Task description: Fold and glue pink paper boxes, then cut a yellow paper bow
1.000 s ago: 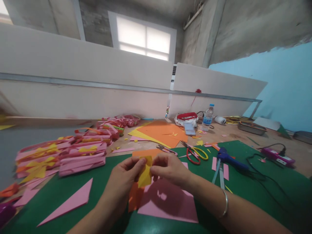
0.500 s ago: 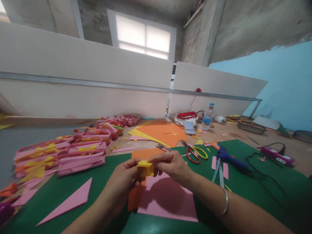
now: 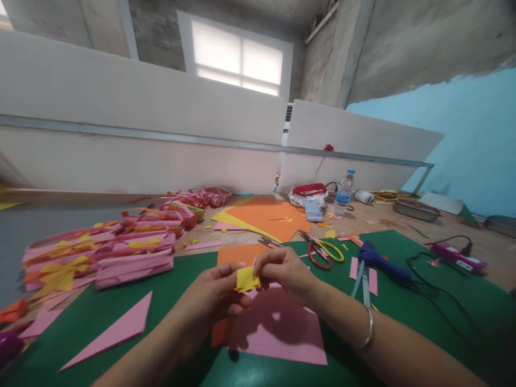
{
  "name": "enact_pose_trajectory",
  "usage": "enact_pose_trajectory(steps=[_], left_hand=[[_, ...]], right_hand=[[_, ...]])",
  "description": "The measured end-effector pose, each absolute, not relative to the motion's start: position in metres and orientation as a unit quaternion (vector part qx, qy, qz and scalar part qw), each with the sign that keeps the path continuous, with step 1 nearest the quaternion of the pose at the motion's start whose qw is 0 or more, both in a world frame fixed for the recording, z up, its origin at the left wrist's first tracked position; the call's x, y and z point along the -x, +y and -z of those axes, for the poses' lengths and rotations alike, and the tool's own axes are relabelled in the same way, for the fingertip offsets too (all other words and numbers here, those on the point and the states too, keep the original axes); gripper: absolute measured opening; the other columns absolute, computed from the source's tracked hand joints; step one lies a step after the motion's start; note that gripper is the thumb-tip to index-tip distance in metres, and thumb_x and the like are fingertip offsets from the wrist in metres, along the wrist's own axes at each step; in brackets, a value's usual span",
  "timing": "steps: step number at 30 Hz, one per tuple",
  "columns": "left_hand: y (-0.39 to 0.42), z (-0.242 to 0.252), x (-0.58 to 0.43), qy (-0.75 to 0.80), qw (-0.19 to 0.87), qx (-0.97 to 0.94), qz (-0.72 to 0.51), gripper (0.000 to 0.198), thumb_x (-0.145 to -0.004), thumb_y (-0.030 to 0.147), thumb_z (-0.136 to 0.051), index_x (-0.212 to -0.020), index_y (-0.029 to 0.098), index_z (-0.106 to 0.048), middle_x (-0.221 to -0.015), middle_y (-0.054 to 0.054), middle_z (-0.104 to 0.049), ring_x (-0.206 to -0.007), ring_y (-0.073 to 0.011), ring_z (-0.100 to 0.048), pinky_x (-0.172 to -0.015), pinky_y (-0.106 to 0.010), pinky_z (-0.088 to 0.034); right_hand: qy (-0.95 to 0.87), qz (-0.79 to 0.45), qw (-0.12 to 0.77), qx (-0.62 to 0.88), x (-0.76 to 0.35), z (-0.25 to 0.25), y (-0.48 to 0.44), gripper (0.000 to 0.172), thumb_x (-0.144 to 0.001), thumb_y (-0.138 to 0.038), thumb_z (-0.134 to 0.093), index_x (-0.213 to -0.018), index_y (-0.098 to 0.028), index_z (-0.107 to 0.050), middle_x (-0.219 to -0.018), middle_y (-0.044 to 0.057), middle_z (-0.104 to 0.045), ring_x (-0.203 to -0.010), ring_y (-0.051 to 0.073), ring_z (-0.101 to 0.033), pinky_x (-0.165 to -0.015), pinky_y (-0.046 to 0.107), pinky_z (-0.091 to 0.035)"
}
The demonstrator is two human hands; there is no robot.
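Observation:
A small folded piece of yellow paper [image 3: 245, 279] is held up between both hands. My left hand [image 3: 215, 293] pinches its left side, with the other fingers curled beneath. At its right edge, my right hand [image 3: 284, 271] grips the paper between thumb and forefinger. Below the hands lies a pink sheet [image 3: 282, 338], partly in their shadow. An orange sheet [image 3: 239, 252] sits partly under the pink one. Just beyond my right hand are scissors [image 3: 320, 253] with one red and one yellow handle.
A green mat [image 3: 181, 371] covers the near table. Pink folded paper bags [image 3: 135, 266] are piled at left, near a pink triangle [image 3: 116, 333]. At right lie a blue glue gun [image 3: 382, 263], its cable and a purple power strip [image 3: 459, 257]. A water bottle [image 3: 344, 193] stands behind.
The yellow piece has been turned so a flat, squarish face shows instead of a folded top edge. My right fingers have shifted slightly to the right on it.

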State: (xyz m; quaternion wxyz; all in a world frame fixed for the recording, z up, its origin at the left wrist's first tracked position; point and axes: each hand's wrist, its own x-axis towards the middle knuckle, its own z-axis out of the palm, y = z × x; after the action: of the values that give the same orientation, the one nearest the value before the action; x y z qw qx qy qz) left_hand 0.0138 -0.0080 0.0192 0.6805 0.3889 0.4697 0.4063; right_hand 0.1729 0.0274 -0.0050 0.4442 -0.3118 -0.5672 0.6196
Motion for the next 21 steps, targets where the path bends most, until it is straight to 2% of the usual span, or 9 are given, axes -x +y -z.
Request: enact_pose_trajectory(steps=[4,7,14,16,19,21], left_hand=[[-0.0077,-0.0198,-0.0131,0.476,0.679,-0.398,-0.392,0.015,-0.077,0.008,-0.058,-0.090,0.013,-0.055,-0.057,0.000,-0.061,-0.042,-0.0035,-0.051,-0.039,-0.009,-0.039],[-0.0060,-0.0194,-0.0116,0.476,0.675,-0.392,-0.405,0.017,-0.076,0.005,-0.058,-0.090,0.013,-0.055,-0.056,0.001,-0.061,-0.041,-0.0028,-0.050,-0.039,-0.009,-0.039],[-0.0067,-0.0215,-0.0102,0.464,0.690,-0.372,-0.413,0.006,-0.079,0.015,-0.053,-0.081,0.014,-0.059,-0.066,-0.003,-0.063,-0.051,-0.0086,-0.059,-0.046,-0.015,-0.049],[-0.0078,-0.0204,-0.0110,0.467,0.678,-0.384,-0.419,0.006,-0.076,0.016,-0.058,-0.081,0.014,-0.059,-0.066,-0.002,-0.063,-0.050,-0.0082,-0.058,-0.046,-0.015,-0.048],[-0.0086,-0.0176,-0.0118,0.484,0.642,-0.415,-0.426,0.017,-0.069,0.017,-0.067,-0.084,0.014,-0.060,-0.057,0.000,-0.062,-0.047,-0.0070,-0.056,-0.046,-0.014,-0.046],[-0.0085,-0.0166,-0.0119,0.490,0.614,-0.430,-0.445,0.020,-0.066,0.019,-0.070,-0.083,0.014,-0.061,-0.056,0.000,-0.062,-0.047,-0.0082,-0.056,-0.046,-0.016,-0.046]], right_hand=[[-0.586,-0.606,0.437,0.313,-0.1722,0.0038,0.0269,0.014,-0.060,-0.007,-0.053,-0.059,-0.013,-0.065,-0.052,-0.002,-0.059,-0.047,0.007,-0.053,-0.049,0.019,-0.040],[-0.613,-0.577,0.433,0.323,-0.1705,0.0014,0.0253,0.016,-0.060,-0.007,-0.050,-0.059,-0.014,-0.065,-0.053,-0.003,-0.057,-0.048,0.006,-0.051,-0.049,0.019,-0.040],[-0.641,-0.523,0.432,0.358,-0.1671,-0.0043,0.0221,0.020,-0.059,-0.008,-0.045,-0.059,-0.016,-0.064,-0.051,-0.004,-0.055,-0.047,0.006,-0.050,-0.047,0.019,-0.039],[-0.645,-0.520,0.431,0.358,-0.1675,-0.0043,0.0223,0.021,-0.059,-0.007,-0.045,-0.059,-0.016,-0.064,-0.052,-0.004,-0.055,-0.048,0.007,-0.050,-0.048,0.019,-0.040],[-0.650,-0.522,0.430,0.347,-0.1689,-0.0033,0.0227,0.020,-0.062,-0.009,-0.048,-0.061,-0.015,-0.066,-0.053,-0.003,-0.057,-0.049,0.007,-0.051,-0.050,0.020,-0.041],[-0.644,-0.535,0.425,0.344,-0.1696,-0.0031,0.0222,0.022,-0.067,-0.013,-0.049,-0.074,-0.014,-0.070,-0.053,-0.003,-0.057,-0.049,0.007,-0.053,-0.051,0.022,-0.042]])
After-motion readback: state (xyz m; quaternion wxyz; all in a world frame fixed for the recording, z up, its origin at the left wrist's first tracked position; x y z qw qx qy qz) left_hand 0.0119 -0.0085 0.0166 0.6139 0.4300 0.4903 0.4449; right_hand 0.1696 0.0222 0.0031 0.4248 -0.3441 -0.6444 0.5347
